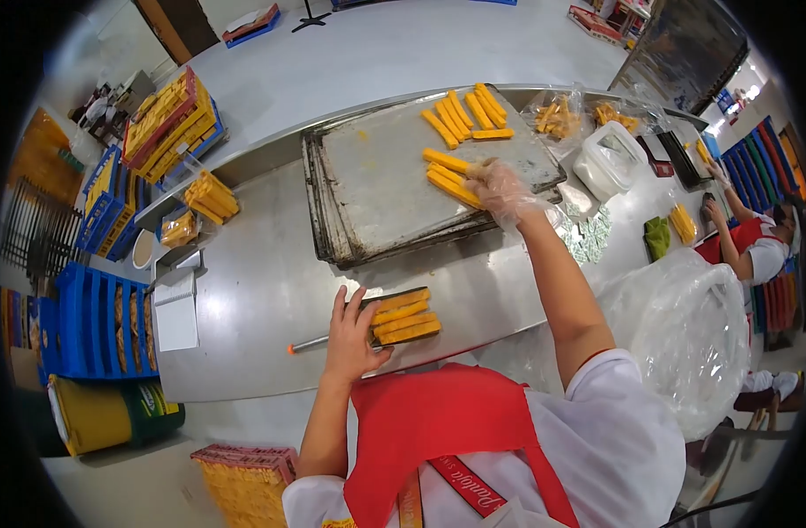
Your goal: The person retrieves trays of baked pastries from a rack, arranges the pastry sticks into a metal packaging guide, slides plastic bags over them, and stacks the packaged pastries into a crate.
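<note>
My right hand (501, 190), in a clear plastic glove, is closed on the near ends of several yellow bread sticks (453, 180) lying on a stack of worn metal baking trays (385, 198). Farther back on the top tray lie more yellow sticks (451, 119). Below, on the steel table, a dark shallow holder (434, 328) carries several sticks side by side (401, 311). My bare left hand (354, 336) lies at the holder's left end, fingers spread and thumb apart. A metal handle with an orange tip (306, 345) sticks out left of this hand; its other end is hidden.
Bagged sticks (211, 198) and a notepad (176, 312) sit on the left of the table. To the right are a white tub (610, 158), a green cloth (657, 238) and a large clear plastic bag (684, 326). A co-worker (755, 238) stands at far right.
</note>
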The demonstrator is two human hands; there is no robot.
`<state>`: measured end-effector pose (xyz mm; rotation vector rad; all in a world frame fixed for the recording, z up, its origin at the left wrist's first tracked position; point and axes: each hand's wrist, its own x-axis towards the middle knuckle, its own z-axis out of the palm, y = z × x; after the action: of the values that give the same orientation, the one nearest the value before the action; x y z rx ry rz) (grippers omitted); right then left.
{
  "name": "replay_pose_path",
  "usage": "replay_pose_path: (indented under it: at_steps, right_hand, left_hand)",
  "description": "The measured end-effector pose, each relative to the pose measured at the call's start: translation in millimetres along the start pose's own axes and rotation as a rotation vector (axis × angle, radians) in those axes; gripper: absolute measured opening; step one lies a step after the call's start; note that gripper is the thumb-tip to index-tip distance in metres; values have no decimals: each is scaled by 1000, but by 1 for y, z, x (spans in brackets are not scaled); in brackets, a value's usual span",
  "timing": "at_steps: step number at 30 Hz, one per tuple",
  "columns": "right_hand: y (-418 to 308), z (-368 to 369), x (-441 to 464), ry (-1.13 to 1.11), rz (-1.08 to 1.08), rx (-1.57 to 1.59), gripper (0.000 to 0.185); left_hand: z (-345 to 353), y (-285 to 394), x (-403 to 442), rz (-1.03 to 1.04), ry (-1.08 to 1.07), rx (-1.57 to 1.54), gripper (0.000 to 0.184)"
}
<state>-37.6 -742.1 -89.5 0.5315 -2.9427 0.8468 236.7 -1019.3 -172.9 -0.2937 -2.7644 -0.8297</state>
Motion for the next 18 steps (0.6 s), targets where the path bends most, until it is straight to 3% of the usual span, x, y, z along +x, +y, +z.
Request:
replay_pose_path:
  at_steps: [4,11,14,16,17,18]
  right_hand:
    - [-11,-12,9,-224,93,-217,39]
    - [4,-8,22,-226,-85,-470,34]
    - [15,-25,18,-41,-283,-421,35]
    - [38,-41,24,143,-65,-25,37]
    - [45,-50,29,143,-70,-26,37]
    - [41,-67,33,34,137,-157,40]
  left_hand:
    - [1,-1,0,-3,15,-3,83]
    - [0,-1,-1,-4,24,3,81]
    - [-1,0,-1,-24,23,12,82]
    - [0,1,-1,-46,22,18,84]
    - [0,1,-1,-47,26,21,84]
    - [0,1,-2,-48,29,25,84]
